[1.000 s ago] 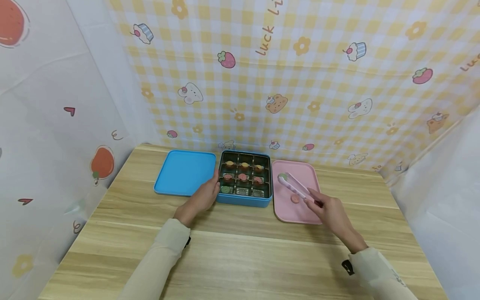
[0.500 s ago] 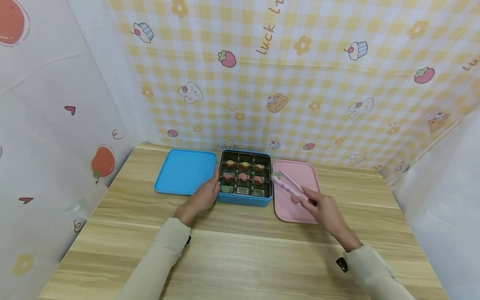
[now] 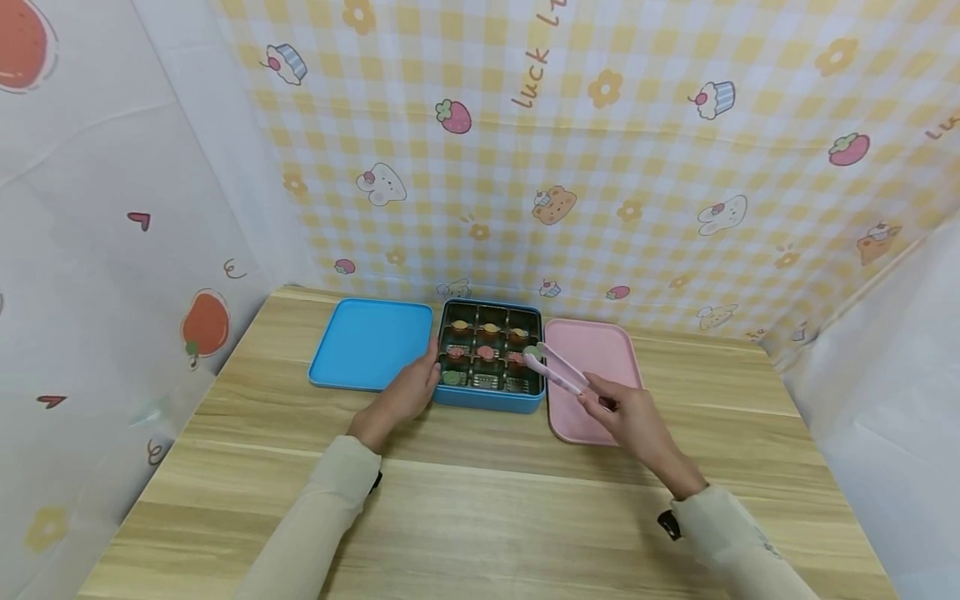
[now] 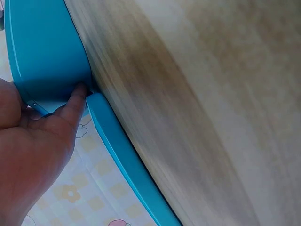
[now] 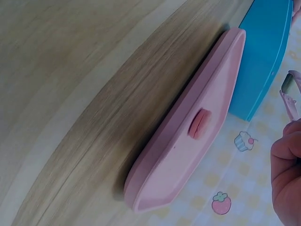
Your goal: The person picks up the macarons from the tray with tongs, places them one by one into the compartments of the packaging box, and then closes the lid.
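In the head view a blue box (image 3: pixel 489 400) with a divided dark insert holds yellow, pink and green pieces in several compartments. The left hand (image 3: pixel 406 393) rests against the box's left side with fingers extended, and its fingers touch the blue wall (image 4: pixel 47 52) in the left wrist view. Pale pink tongs (image 3: pixel 558 372) are pinched in the right hand (image 3: pixel 636 421). Between their tips a green piece (image 3: pixel 533 352) hangs over the box's right side. The right wrist view shows the tongs (image 5: pixel 288 103) and the right hand (image 5: pixel 288 174) at its right edge.
A blue lid (image 3: pixel 372 344) lies left of the box, close beside it. The pink tray (image 3: pixel 600 342) stands at the box's right, with a pink piece (image 5: pixel 200 124) on it. Behind them hangs a checked cloth (image 3: pixel 525 250).
The right hand has moved left, carrying the tongs and green piece from above the pink tray to above the box. The left hand stays in place.
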`<state>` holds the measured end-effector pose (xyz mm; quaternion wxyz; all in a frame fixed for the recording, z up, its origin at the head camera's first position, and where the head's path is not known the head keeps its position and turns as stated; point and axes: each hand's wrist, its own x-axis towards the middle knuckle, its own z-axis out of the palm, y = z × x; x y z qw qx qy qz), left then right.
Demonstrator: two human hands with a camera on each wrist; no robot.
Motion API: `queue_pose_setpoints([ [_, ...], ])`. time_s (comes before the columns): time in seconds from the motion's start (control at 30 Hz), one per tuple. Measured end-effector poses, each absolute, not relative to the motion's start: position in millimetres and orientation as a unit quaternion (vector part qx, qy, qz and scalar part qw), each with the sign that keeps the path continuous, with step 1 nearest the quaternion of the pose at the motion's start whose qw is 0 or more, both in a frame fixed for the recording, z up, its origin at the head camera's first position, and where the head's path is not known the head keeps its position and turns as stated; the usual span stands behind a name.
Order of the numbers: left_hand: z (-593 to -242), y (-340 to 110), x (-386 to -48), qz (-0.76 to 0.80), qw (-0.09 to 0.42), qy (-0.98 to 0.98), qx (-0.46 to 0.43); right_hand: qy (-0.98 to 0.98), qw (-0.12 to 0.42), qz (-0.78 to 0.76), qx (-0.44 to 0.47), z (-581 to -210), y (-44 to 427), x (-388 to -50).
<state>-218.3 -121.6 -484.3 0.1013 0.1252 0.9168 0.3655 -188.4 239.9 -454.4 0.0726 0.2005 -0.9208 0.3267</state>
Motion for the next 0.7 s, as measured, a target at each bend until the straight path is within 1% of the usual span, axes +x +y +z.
queue_pose_setpoints([
  [0.7,-484,-122,-217,0.368,0.097,0.916,0.125,-0.915,0.03,0.329,0.232,-458,214,-180],
])
